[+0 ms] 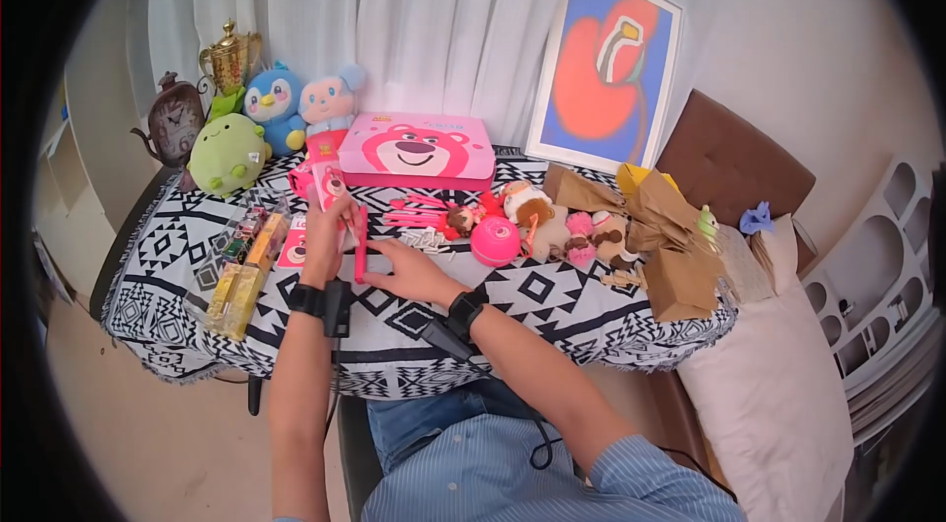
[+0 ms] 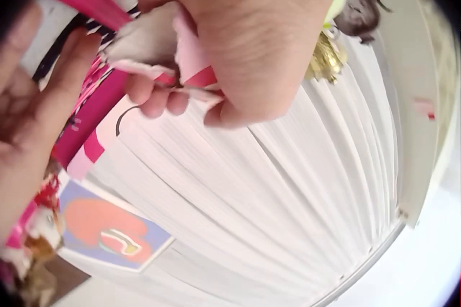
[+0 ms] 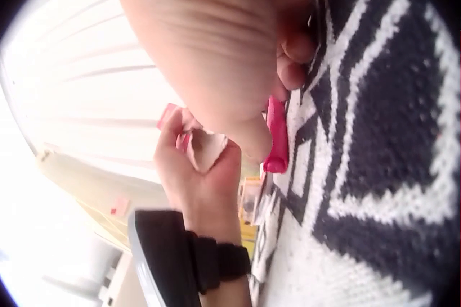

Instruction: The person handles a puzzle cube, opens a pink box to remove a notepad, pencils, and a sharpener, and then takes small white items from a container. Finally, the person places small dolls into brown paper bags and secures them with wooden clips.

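Note:
My left hand (image 1: 333, 227) grips a pink cardboard box (image 1: 328, 175) printed with a bear face. In the left wrist view the box's near end is torn, with grey inner card (image 2: 148, 37) showing. Beside it my right hand (image 1: 409, 271) has its fingers and thumb spread toward a slim, bright pink stick-shaped thing (image 1: 361, 251). In the right wrist view the thumb overlaps this pink thing (image 3: 276, 138), close over the patterned cloth. A pink-and-white card (image 1: 294, 248) lies left of the left wrist.
Clear-wrapped yellow packs (image 1: 236, 291) lie at left. Behind are plush toys (image 1: 227, 153) and a large pink bear box (image 1: 419, 150). Pink pens (image 1: 414, 212), a pink ball (image 1: 496, 241), small dolls (image 1: 527, 202) and brown paper bags (image 1: 680, 286) spread rightward over the patterned cloth (image 1: 532, 295).

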Demonstrator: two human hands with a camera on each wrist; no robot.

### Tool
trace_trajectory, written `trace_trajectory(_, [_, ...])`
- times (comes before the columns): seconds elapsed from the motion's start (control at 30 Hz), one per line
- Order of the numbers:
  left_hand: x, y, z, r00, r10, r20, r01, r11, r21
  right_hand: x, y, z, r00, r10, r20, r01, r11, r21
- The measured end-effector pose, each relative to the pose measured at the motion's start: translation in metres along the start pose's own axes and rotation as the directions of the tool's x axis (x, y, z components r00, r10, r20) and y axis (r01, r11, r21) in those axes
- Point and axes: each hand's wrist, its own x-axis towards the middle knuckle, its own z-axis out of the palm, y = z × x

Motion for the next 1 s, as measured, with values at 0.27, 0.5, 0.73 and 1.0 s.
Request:
trace_trajectory(0.27, [-0.024,0.001,0.043,0.822,-0.412,0.393,0.537,0.79,-0.296,-0.018,0.009,-0.017,0.982,0.166,-0.088,-0.107,0.879,0.465])
trace_trajectory(0.5, [-0.023,0.001,0.027,0.867,-0.244,0.434,0.416,0.834,-0.363,-0.017,0.008,-0.038,0.949,0.259,-0.18,-0.146,0.866,0.478])
trace_trajectory(0.73, [-0.02,-0.001,0.024,0.842,-0.341,0.419,0.461,0.858,-0.228,-0.056,0.01,-0.106,0.977,-0.124,-0.173,-0.03,0.724,-0.689])
trace_trajectory(1.0, [-0.02,-0.001,0.021,0.839,-0.339,0.426,0.446,0.877,-0.18,-0.059,0.016,-0.144,0.954,0.3,-0.002,-0.196,0.616,-0.763])
